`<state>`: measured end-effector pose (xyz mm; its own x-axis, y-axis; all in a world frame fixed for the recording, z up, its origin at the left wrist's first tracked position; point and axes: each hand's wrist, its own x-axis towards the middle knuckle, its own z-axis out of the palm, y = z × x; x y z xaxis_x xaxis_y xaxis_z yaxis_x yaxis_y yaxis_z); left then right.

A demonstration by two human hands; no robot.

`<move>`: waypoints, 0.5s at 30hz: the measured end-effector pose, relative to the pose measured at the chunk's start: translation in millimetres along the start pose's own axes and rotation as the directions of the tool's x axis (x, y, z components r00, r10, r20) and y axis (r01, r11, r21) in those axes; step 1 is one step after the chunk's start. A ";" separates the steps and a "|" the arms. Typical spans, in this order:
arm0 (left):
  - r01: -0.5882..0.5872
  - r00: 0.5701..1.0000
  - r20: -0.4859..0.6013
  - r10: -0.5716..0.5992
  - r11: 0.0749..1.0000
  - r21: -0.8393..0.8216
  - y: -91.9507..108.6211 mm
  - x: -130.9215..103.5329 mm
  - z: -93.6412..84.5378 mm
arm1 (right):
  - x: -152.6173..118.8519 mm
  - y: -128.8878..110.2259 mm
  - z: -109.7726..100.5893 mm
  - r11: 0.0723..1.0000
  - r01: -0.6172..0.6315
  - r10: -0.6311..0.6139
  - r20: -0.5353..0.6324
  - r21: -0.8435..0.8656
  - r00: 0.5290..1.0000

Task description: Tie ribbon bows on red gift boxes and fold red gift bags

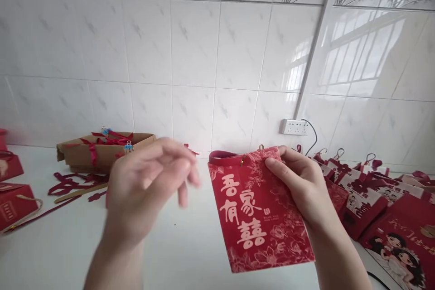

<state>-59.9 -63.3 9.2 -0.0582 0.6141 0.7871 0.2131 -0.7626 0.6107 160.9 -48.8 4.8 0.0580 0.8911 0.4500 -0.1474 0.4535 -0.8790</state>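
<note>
A red gift bag [260, 217] with pale Chinese characters and flower print hangs tilted above the white table. My right hand [301, 181] grips its upper right edge, thumb on the front and fingers behind. At the bag's top left, a dark red ribbon handle [224, 157] loops over the rim. To the left of the bag, apart from it, my left hand [152, 181] is raised, slightly blurred, with its fingers curved and apart and nothing visible in them.
On the left, a cardboard box [108, 156] holds red ribbons and blue clips, with dark red strips [68, 183] before it. Red boxes [15, 206] stand at the far left. Several gift bags [401, 235] crowd the right side. A power strip [295, 127] is on the tiled wall.
</note>
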 end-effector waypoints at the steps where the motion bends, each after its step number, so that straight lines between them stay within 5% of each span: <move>1: 0.019 1.000 -0.006 -0.019 1.000 -0.006 2.8 1.8 15.0 | -0.9 -1.8 -3.5 1.000 0.022 -0.022 -0.005 0.000 1.000; 5: 0.127 0.990 0.052 -0.132 0.987 0.104 10.0 6.3 55.3 | -0.6 -9.0 -17.3 0.993 0.116 -0.116 -0.011 -0.003 0.993; 9: 0.134 0.980 0.138 -0.142 0.989 0.069 13.8 11.1 65.9 | 0.2 -13.6 -33.5 0.977 0.199 -0.187 0.131 -0.082 0.974; 12: 0.138 0.982 0.129 -0.135 0.990 -0.015 16.9 11.5 71.6 | -0.3 -17.1 -42.2 0.961 0.206 -0.140 0.319 -0.182 0.937; 15: 0.177 0.980 0.077 -0.182 0.982 0.069 19.9 7.2 79.6 | -0.4 -20.8 -44.4 0.953 0.152 -0.038 0.395 -0.261 0.918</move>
<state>21.5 -57.9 20.1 -0.0206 0.7568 0.6534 0.2661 -0.6258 0.7332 207.8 -58.0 15.9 -0.3312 0.7947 0.5087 0.1259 0.5715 -0.8109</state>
